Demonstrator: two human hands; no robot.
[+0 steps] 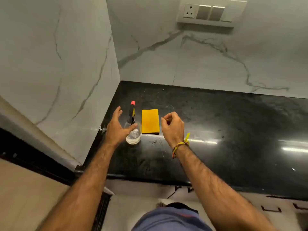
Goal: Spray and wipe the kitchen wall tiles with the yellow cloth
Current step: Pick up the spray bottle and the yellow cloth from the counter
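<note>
A clear spray bottle point(133, 136) with a black sprayer and red nozzle tip stands on the black countertop point(216, 130) near the left corner. Right beside it lies a folded yellow cloth point(150, 121), flat on the counter. My left hand point(116, 127) is spread open just left of the bottle, thumb reaching across its front, not closed around it. My right hand point(173, 127) hovers to the right of the cloth with fingers curled loosely and nothing in them. White marble-pattern wall tiles point(191, 60) rise behind and to the left of the counter.
A switch and socket plate point(210, 12) is mounted on the back wall above the counter. The side wall point(58, 64) closes off the left. Cabinet fronts with dark handles point(270, 209) sit below the counter's front edge.
</note>
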